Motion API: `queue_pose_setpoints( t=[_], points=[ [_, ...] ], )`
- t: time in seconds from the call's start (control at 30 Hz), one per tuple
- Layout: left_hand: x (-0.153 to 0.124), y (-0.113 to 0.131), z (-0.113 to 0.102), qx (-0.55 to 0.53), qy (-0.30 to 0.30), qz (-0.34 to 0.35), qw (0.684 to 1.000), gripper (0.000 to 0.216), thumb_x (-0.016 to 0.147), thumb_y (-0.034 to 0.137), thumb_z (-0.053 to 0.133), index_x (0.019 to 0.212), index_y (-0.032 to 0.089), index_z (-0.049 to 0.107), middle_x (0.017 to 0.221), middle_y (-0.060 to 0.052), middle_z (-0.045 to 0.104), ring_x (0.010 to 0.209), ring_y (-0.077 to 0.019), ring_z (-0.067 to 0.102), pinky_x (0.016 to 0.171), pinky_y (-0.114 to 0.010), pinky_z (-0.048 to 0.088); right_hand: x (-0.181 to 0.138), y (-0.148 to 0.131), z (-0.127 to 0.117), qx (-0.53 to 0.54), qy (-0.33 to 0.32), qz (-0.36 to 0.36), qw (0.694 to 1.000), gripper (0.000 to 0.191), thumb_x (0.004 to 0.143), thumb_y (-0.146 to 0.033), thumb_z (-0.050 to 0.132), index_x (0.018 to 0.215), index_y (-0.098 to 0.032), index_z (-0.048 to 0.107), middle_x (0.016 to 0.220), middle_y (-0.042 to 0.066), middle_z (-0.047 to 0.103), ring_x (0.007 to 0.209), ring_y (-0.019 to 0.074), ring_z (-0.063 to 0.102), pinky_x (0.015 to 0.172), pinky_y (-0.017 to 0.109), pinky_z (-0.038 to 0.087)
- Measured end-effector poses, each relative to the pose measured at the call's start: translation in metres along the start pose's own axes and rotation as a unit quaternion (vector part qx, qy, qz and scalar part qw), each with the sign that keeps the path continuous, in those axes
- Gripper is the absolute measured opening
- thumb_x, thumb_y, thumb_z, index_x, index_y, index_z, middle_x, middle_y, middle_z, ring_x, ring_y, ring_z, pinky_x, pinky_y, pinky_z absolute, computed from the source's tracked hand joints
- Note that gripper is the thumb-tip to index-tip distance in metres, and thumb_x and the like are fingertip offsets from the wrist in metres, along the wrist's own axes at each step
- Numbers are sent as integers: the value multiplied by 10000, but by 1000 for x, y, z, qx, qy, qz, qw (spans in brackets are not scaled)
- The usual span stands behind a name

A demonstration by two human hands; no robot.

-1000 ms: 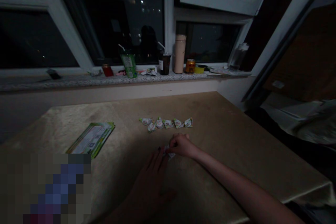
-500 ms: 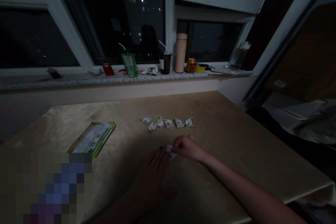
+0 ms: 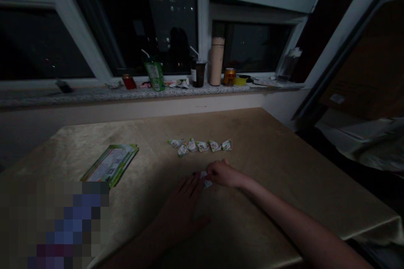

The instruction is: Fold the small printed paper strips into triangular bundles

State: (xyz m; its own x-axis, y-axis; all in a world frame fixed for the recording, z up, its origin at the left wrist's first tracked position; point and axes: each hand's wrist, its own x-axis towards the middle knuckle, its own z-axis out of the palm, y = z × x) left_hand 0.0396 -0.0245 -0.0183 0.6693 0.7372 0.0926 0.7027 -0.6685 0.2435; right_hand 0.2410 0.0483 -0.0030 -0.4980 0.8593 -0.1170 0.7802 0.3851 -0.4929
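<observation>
On the tan table (image 3: 284,164), a small folded paper piece (image 3: 205,180) lies between my two hands. My right hand (image 3: 222,173) has its fingers curled and pinched on that piece. My left hand (image 3: 179,210) rests flat on the tabletop with its fingers stretched out, the fingertips touching the piece's left side. Just beyond the hands, a row of several similar folded paper pieces (image 3: 200,146) lies on the table. The room is dim, so fine detail of the piece is unclear.
A green printed leaflet (image 3: 110,164) lies at the left of the table. The stone windowsill (image 3: 94,94) behind holds a green drink carton (image 3: 154,75), a dark cup (image 3: 198,73), a tall beige flask (image 3: 216,61), small jars and cans. A blurred patch covers the lower left.
My hands stay on the small paper piece and shift only slightly; the left fingers have slid a little closer to it. The view has tilted slightly.
</observation>
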Motion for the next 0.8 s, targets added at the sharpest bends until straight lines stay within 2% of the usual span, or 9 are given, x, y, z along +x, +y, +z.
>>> queue_pose_setpoints(
  t=[0.3, 0.53, 0.67, 0.8],
  points=[
    [3, 5, -5, 24, -21, -13, 999, 866, 799, 577, 573, 1479, 194, 197, 1522, -131, 209, 1374, -316, 235, 1107, -490, 223, -1, -5, 3, -49, 8, 4, 999, 153, 852, -208, 559, 728, -168, 639, 809, 50, 663, 840, 194, 579, 777, 317, 271],
    [3, 5, -7, 12, -24, -10, 1000, 844, 810, 579, 556, 1478, 203, 202, 1522, -129, 207, 1378, -306, 224, 1113, -483, 205, -6, -2, 7, -65, 29, 27, 997, 258, 880, -326, 565, 683, -165, 611, 808, 57, 666, 870, 211, 566, 743, 329, 246],
    [3, 4, -7, 9, -30, -14, 999, 850, 796, 554, 585, 1474, 202, 213, 1523, -123, 208, 1383, -304, 208, 1121, -487, 181, -9, 1, 7, -67, 39, 8, 997, 273, 889, -312, 560, 664, -163, 600, 821, 47, 655, 873, 193, 552, 726, 322, 234],
    [2, 4, -7, 0, -28, -10, 1000, 835, 798, 526, 595, 1471, 208, 218, 1527, -111, 203, 1386, -306, 196, 1110, -488, 219, -14, 3, 8, -67, 48, -18, 996, 268, 907, -310, 537, 693, -165, 606, 834, 32, 631, 877, 180, 548, 757, 320, 248]
  ],
)
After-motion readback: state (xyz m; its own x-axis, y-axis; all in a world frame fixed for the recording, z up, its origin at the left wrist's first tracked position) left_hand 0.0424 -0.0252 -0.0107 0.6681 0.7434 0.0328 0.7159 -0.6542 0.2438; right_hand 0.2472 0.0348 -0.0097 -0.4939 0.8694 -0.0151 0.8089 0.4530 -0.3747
